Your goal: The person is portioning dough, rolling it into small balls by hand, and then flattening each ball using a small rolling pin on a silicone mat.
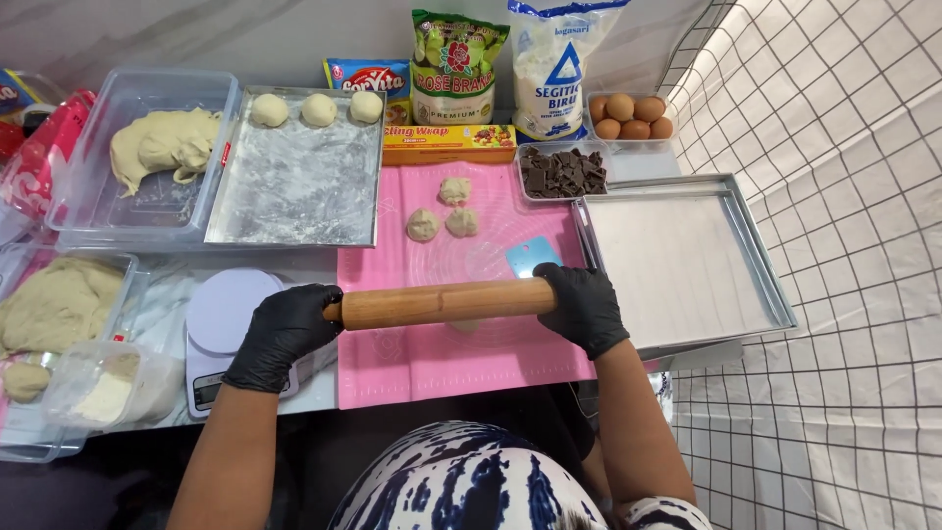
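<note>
Rolling pin (446, 302), plain wood, lies crosswise over the near half of the pink silicone mat (412, 368), and I grip it at both ends. My left hand (285, 334), in a black glove, has its fingers curled around the left handle; my right hand (584, 304), gloved the same, is wrapped over the right end. A little pale dough shows just under the pin's middle, though I cannot tell its shape.

Farther up the mat sit 3 small rough dough lumps (442, 208), close together, and a light blue scraper (533, 255) lies just beyond the pin near my right hand.

To my right is an empty metal baking tray (687, 260). Behind it a small clear tub holds chopped dark chocolate (561, 172), and a clear carton (630, 115) holds 5 brown eggs.

To my left, a floured metal tray (294, 186) carries 3 smooth dough balls (317, 108) in a row along its far edge. Beside it a clear plastic tub (98, 196) holds a big mass of dough. Nearer me, another clear container (59, 304) holds more dough, and a small tub (108, 388) has flour in it. A white kitchen scale (228, 314) stands just beside my left hand.
</note>
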